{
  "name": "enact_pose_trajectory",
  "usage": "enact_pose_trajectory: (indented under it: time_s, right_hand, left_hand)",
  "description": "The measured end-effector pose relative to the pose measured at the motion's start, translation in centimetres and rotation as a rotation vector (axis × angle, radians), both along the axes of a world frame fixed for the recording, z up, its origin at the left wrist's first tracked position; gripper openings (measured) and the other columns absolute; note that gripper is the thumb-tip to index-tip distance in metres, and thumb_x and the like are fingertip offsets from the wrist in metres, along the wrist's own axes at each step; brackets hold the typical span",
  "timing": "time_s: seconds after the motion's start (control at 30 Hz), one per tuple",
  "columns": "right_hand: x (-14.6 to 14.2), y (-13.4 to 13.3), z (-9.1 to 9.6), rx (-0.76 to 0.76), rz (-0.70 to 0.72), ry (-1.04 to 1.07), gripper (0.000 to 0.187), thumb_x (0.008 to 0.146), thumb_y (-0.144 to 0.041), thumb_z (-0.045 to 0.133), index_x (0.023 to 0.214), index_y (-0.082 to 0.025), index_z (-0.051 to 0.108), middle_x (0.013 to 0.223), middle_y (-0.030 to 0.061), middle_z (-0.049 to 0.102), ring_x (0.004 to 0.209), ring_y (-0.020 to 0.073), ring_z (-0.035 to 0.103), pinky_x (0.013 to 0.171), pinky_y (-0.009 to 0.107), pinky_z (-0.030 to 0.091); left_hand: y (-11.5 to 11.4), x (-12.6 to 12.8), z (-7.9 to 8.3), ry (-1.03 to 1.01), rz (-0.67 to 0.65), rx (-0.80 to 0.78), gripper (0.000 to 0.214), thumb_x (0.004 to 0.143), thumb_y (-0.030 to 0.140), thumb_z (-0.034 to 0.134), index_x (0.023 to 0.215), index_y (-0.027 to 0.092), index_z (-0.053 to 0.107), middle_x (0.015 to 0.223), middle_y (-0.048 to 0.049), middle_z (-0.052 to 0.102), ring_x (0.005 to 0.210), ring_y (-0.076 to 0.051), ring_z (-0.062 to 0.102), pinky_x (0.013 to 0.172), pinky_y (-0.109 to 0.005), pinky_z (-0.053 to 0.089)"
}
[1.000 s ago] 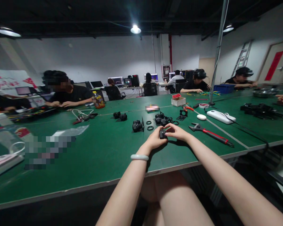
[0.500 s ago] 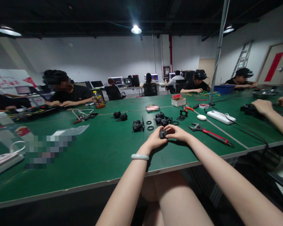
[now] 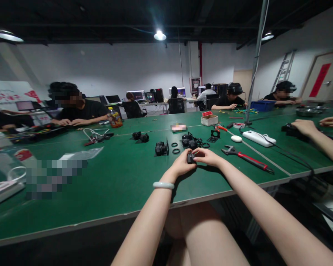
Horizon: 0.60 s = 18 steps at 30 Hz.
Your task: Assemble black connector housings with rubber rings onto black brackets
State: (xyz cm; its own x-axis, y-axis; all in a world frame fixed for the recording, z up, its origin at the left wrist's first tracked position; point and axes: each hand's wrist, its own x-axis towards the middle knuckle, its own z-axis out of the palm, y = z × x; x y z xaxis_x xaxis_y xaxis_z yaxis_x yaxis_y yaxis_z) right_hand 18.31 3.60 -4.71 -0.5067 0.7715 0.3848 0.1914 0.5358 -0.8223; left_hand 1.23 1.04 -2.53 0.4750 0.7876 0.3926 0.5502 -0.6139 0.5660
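Note:
Between my two hands is a small black faceted plastic part [image 3: 191, 158], held just above the green table [image 3: 122, 177]. My left hand [image 3: 182, 163] is closed around its left side. The fingers of my right hand [image 3: 208, 157] pinch it from the right. Just beyond my fingers lies a cluster of black fittings [image 3: 189, 140]. To the left stands another black fitting with a bracket [image 3: 161, 148], beside black rings [image 3: 176, 151]. A loose black bracket [image 3: 214, 136] sits behind my right hand.
An adjustable wrench [image 3: 248, 159] with a red and black handle lies right of my hands. Beyond it are a white power strip [image 3: 259, 138] and a metal pole [image 3: 254, 74]. A small box [image 3: 209, 119] stands farther back. At right, a co-worker's hand [image 3: 306, 126] rests on black parts.
The whole view has shifted very slightly. My hands keep the same hold on the black part, and nothing on the table has visibly moved.

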Motion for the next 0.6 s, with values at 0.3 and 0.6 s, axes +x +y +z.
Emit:
enact_pose_trajectory:
  time_s: [0.3, 0.6]
  right_hand:
    - [0.02, -0.01, 0.03, 0.010, -0.027, -0.018, 0.033, 0.070, -0.031, 0.056, 0.099, -0.017, 0.052, 0.091, 0.0038, 0.060, 0.082, 0.0154, 0.055, 0.075, 0.029, 0.042]
    - [-0.15, -0.04, 0.14, 0.024, -0.049, -0.033, 0.030, 0.071, -0.032, 0.054, 0.098, -0.018, 0.055, 0.092, 0.0033, 0.060, 0.084, 0.0165, 0.054, 0.078, 0.032, 0.041]
  left_hand:
    - [-0.03, -0.09, 0.04, -0.016, 0.010, -0.030, 0.057, 0.057, 0.024, 0.059, 0.110, 0.017, 0.041, 0.099, -0.0035, 0.052, 0.087, -0.018, 0.051, 0.079, -0.029, 0.040]
    - [-0.61, 0.09, 0.55, -0.009, 0.029, -0.042, 0.056, 0.057, 0.022, 0.058, 0.110, 0.017, 0.040, 0.098, -0.0030, 0.052, 0.086, -0.018, 0.051, 0.078, -0.029, 0.041]
